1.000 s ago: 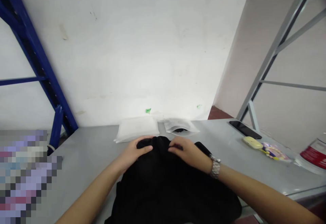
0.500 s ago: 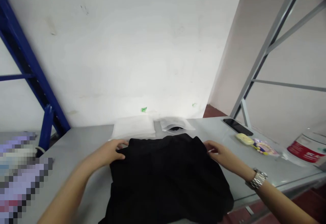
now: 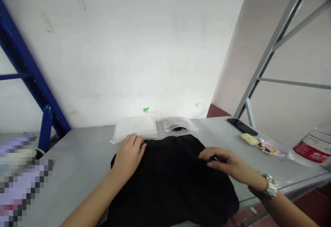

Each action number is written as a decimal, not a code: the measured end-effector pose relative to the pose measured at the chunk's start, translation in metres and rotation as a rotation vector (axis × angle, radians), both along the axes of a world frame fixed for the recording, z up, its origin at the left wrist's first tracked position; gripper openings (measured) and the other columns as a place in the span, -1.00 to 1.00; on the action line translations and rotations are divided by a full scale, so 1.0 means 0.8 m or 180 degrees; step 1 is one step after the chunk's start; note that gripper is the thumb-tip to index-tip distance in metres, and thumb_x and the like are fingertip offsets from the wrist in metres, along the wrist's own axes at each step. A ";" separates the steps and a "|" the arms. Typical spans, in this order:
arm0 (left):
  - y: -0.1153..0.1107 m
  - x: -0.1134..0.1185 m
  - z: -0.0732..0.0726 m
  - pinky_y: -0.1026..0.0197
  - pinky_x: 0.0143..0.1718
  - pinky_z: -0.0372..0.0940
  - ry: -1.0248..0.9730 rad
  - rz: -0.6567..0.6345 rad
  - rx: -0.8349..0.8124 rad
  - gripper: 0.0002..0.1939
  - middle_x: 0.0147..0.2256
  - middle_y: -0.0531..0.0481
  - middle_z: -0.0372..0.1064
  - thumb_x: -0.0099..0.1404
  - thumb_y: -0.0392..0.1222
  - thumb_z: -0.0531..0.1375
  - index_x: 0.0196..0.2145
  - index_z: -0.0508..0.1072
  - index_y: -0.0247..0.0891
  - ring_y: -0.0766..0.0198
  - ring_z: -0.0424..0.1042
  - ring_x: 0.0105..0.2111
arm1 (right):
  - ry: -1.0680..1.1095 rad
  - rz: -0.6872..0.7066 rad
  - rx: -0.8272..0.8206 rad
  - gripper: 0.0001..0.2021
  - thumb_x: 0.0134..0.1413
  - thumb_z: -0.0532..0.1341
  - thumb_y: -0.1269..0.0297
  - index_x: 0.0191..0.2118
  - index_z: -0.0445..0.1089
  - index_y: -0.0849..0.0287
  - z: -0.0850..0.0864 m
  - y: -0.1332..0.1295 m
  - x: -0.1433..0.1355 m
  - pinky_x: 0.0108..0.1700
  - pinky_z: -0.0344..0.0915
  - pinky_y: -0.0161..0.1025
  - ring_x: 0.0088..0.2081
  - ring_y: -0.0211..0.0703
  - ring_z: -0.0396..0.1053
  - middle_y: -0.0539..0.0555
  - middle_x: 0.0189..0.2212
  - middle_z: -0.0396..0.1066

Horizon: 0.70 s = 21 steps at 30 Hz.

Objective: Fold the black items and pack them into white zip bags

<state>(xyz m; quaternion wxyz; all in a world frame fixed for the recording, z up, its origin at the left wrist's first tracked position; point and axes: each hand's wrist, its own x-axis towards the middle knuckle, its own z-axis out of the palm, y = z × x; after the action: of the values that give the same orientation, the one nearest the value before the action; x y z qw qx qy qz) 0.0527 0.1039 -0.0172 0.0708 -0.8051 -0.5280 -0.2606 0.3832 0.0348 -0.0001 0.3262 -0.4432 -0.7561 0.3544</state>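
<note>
A black garment (image 3: 170, 185) lies spread over the near part of the grey table, its lower end running to the bottom of the view. My left hand (image 3: 130, 154) is on its upper left edge, fingers curled down and closed on the cloth. At the upper right side, my right hand (image 3: 222, 161) pinches the fabric between thumb and fingers. A silver watch (image 3: 270, 187) circles my right wrist. Folds in the black cloth are hard to make out.
Behind the garment lie a stack of white translucent bags (image 3: 136, 127) and a bag with something dark inside (image 3: 179, 125). To the right are a phone (image 3: 241, 127), a pale yellow case (image 3: 249, 139) with a beaded strap, and a red-labelled plastic bottle (image 3: 314, 149). Blue rack post (image 3: 46, 127) at left.
My left hand has moved right, from beside the garment's left edge onto its top edge. My right hand has shifted slightly left and down, drawing the right corner of cloth inward.
</note>
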 end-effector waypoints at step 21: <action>0.004 0.002 0.071 0.32 -0.56 0.16 -0.3331 -0.1233 -0.2355 -0.69 -0.33 -0.02 0.35 0.19 0.04 0.19 -0.23 0.41 -0.23 0.31 0.36 -0.43 | 0.2320 -0.1783 -0.0202 -0.78 -0.04 0.27 0.08 -0.45 0.39 0.13 0.186 0.022 0.048 -0.39 0.37 -0.24 -0.50 -0.22 0.36 -0.05 -0.58 0.39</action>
<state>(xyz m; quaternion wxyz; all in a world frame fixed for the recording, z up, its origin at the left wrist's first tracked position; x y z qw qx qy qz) 0.0539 0.1074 0.0399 -0.5234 -0.6241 -0.3932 -0.4265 0.4216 0.0521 0.1487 0.6403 -0.4867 -0.4319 0.4082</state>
